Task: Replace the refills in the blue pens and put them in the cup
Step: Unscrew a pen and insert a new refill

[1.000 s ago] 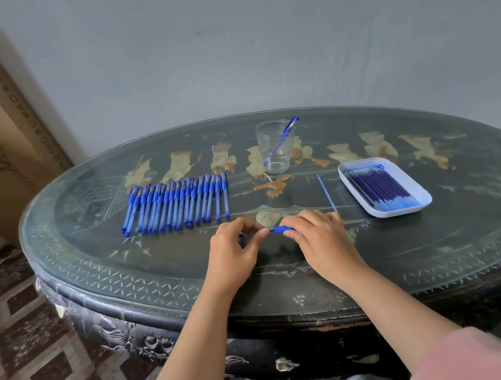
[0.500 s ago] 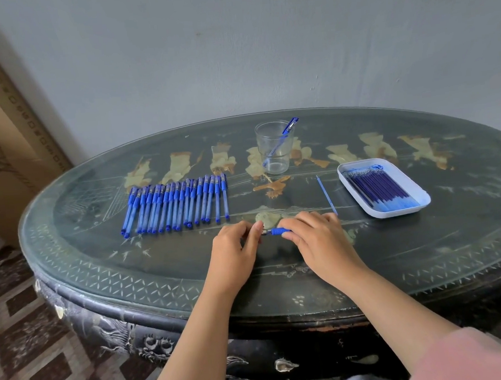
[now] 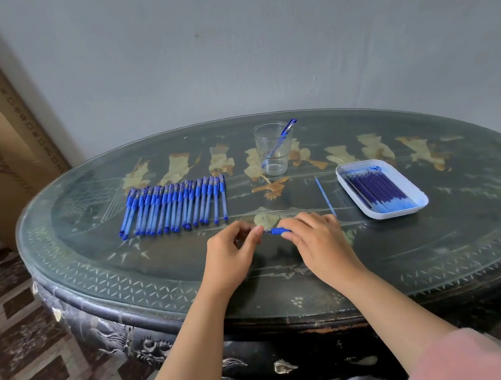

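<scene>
Low over the table's front middle I hold one blue pen (image 3: 277,231) between both hands; only its ribbed grip section shows. My right hand (image 3: 315,238) covers the barrel, and my left hand (image 3: 232,250) pinches the tip end. A row of several blue capped pens (image 3: 176,207) lies to the left. A clear cup (image 3: 273,148) at the back holds one blue pen (image 3: 281,140). A white tray (image 3: 393,212) of blue refills (image 3: 376,190) sits at the right. One loose refill (image 3: 325,196) lies beside the tray.
The dark oval table (image 3: 130,275) has a glass top with painted figures. A cardboard box (image 3: 0,148) leans against the wall at the left. Patterned floor tiles (image 3: 27,368) show below the table's front edge.
My left hand has closed in towards my right hand along the pen, so less of the pen shows between them. Everything else on the table is as before.
</scene>
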{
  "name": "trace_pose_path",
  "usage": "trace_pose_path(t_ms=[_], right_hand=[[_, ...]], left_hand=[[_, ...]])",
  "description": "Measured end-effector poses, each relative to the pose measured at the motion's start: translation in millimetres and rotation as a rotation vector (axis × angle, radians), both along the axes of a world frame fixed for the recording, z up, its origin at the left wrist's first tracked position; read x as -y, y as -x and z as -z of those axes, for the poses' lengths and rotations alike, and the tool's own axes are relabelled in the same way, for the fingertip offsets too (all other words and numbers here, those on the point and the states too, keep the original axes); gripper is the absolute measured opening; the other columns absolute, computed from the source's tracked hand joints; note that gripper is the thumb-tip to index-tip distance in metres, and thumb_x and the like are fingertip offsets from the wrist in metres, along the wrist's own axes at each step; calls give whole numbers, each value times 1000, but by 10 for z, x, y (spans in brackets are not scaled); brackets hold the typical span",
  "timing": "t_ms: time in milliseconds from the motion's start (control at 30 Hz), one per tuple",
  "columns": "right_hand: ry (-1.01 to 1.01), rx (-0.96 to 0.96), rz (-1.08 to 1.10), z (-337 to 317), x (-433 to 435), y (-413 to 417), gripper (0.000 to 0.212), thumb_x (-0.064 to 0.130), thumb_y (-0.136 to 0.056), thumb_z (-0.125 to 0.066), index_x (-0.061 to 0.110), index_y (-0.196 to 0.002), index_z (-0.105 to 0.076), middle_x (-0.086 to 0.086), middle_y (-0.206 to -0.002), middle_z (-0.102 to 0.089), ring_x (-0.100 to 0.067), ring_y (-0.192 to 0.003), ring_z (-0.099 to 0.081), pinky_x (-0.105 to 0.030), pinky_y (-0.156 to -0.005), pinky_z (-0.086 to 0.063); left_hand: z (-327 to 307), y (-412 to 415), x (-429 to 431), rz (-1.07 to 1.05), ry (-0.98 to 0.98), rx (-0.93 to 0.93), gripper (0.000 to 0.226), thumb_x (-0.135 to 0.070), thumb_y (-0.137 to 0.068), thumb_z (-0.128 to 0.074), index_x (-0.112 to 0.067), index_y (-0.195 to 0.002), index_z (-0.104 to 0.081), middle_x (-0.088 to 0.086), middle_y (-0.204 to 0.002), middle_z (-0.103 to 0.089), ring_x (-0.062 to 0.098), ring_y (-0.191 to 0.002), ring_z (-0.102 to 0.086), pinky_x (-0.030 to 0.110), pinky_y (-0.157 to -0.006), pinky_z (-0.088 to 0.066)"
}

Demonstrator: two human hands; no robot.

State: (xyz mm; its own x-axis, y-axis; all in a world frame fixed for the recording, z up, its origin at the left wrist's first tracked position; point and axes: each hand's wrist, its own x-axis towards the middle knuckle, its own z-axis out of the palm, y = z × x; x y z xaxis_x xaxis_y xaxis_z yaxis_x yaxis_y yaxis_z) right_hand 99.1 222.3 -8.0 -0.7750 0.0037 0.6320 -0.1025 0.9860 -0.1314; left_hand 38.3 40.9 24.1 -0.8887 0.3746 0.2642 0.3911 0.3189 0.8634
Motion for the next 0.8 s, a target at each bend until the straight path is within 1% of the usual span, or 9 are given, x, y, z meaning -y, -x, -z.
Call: trace_pose_path(t_ms=[67,133,233,333,400,500,567,633,800], right_hand=[[-2,-1,2,-2,0,0,25,34,-97,-41,26,-107,-63,10,-89,-61,-15,-78,-59,-31,-68,-38],[8,0,3,-6,3,-1,25,33,-97,-41,25,-106,-63,10,-89,-60,-15,-78,-59,-32,-68,-40],[25,1,4,-11,8,-8,25,33,-97,-40,25,-105,-63,10,-89,-60,-14,-78,-59,-34,-68,-42],[41,6,8,-18,10,-11,25,33,-98,-40,25,-105,-63,10,-89,-60,-15,-78,-59,-35,-68,-43],[55,-6,15,-23,13,-11,26,32,-98,-40,25,-105,-64,10,-89,-61,-15,-77,-59,-36,-67,-43],[72,-25,31,-19,15,-12,25,32,-98,-42,25,-104,-65,10,-87,-60,-16,-76,-59,-38,-67,-43],[72,-24,40,-17,12,-12,25,32,-98,-42,25,-105,-66,10,-87,-60,-17,-77,-60,-39,-67,-43],[67,-28,45,-19,10,-15,25,32,-98,-43,25,-104,-66,10,-87,-60,-17,-77,-60,-38,-66,-43],[67,-28,38,-23,15,-17,26,32,-98,-42,25,-105,-66,9,-88,-60,-16,-77,-60,-38,-67,-43]], left_hand=[[5,1,-4,-19,1,-3,21,-35,-92,-62,-18,-81,-70,-6,-72,-70,4,-65,-58,10,-62,-42],[8,2,-2,-46,-29,17,18,-34,-92,-62,-19,-84,-69,-5,-74,-70,6,-69,-61,13,-65,-45],[4,11,17,-112,-129,69,6,-22,-90,-67,-20,-85,-69,-9,-74,-68,5,-68,-59,15,-67,-47],[5,19,40,-171,-201,102,11,-13,-87,-67,-23,-83,-68,-9,-72,-64,6,-67,-56,19,-68,-47],[7,20,31,-192,-150,50,14,-11,-85,-67,-24,-82,-69,-8,-75,-64,4,-69,-54,16,-70,-46],[30,19,4,-170,25,-94,15,-7,-82,-68,-22,-85,-72,-10,-84,-64,0,-80,-56,5,-72,-40],[63,24,-7,-129,99,-130,18,-5,-80,-69,-21,-87,-72,-9,-87,-64,4,-85,-58,2,-74,-39],[89,28,-16,-113,150,-147,20,-6,-78,-68,-22,-89,-71,-11,-85,-63,8,-88,-56,4,-76,-38],[96,37,-45,-97,246,-174,23,-12,-80,-68,-25,-98,-62,-14,-82,-59,10,-88,-50,15,-77,-35]])
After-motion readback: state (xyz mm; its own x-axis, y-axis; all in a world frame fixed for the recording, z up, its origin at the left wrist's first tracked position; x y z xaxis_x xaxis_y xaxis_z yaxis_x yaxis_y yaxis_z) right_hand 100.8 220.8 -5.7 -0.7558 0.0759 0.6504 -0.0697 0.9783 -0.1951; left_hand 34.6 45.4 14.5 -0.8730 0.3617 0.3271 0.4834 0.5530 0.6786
